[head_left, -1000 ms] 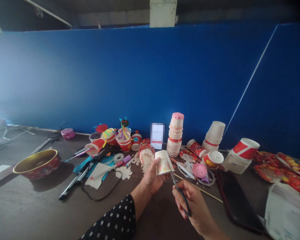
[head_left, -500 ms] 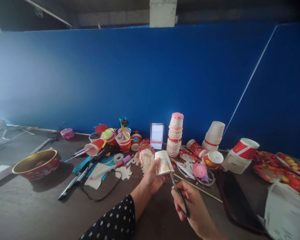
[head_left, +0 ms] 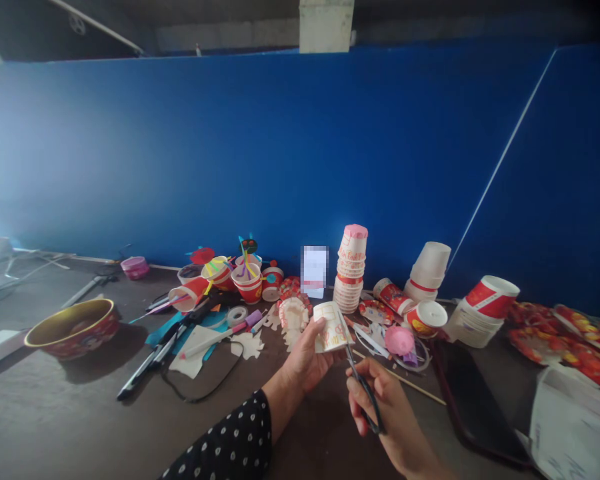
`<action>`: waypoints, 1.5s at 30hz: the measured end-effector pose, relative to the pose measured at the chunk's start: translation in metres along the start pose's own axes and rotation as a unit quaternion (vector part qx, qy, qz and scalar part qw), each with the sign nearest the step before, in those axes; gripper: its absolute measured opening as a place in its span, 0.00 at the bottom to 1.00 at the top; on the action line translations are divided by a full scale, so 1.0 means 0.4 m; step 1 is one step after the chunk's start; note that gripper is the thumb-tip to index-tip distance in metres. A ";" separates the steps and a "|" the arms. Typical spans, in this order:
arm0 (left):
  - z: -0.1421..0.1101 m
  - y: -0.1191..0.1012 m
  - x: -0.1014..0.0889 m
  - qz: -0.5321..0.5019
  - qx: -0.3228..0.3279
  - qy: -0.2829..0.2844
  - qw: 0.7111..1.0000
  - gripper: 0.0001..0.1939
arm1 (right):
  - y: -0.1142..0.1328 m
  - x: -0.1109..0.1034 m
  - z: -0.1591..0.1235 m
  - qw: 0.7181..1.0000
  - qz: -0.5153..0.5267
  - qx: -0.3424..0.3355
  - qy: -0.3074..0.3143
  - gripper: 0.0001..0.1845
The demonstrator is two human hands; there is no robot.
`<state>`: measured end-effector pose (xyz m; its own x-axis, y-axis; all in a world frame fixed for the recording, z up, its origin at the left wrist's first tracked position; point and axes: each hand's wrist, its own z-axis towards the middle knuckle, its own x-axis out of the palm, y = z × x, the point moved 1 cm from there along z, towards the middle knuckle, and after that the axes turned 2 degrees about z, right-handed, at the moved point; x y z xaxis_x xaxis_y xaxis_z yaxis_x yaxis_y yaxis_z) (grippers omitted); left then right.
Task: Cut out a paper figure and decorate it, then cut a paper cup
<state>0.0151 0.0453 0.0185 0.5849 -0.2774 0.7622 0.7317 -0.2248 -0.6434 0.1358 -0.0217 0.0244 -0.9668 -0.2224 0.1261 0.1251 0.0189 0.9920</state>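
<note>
My left hand (head_left: 310, 357) is closed around a white paper cup (head_left: 331, 325) with orange and red drawing on its side. In my right hand (head_left: 387, 407) is a pair of scissors (head_left: 364, 387) with dark handles. One blade lies across the cup's wall, near its right side, so the scissors reach into the paper. Just behind the cup stands a tall stack of paper cups (head_left: 350, 267), topped in pink. Cut paper scraps (head_left: 294, 315) lie left of the cup.
A gold-rimmed bowl (head_left: 73, 327) stands at the left. Pens, tape (head_left: 237, 316) and decorated cups (head_left: 249, 283) crowd the left middle. To the right lie a wooden stick (head_left: 420, 387), a dark phone (head_left: 475, 407), cup stacks (head_left: 485, 310) and a white bag (head_left: 575, 423). A blue wall closes the back.
My left hand and the cup have shifted slightly to the right, and the cup has turned a little. The scissors have moved along with it, still at the cup's wall.
</note>
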 end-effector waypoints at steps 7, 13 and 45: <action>-0.003 0.000 0.004 0.003 -0.003 -0.006 1.000 0.17 | -0.003 0.001 -0.003 1.000 0.012 -0.009 0.001 0.20; 0.000 0.002 0.000 -0.008 0.003 0.001 1.000 0.17 | 0.002 0.002 -0.002 1.000 -0.005 -0.010 0.010 0.19; -0.001 0.015 0.001 0.012 0.014 -0.017 1.000 0.21 | 0.005 0.007 0.000 1.000 0.022 0.011 -0.015 0.20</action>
<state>0.0195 0.0433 0.0148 0.6138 -0.2498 0.7489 0.7264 -0.1927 -0.6597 0.1335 -0.0223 0.0267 -0.9669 -0.1909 0.1691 0.1625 0.0500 0.9854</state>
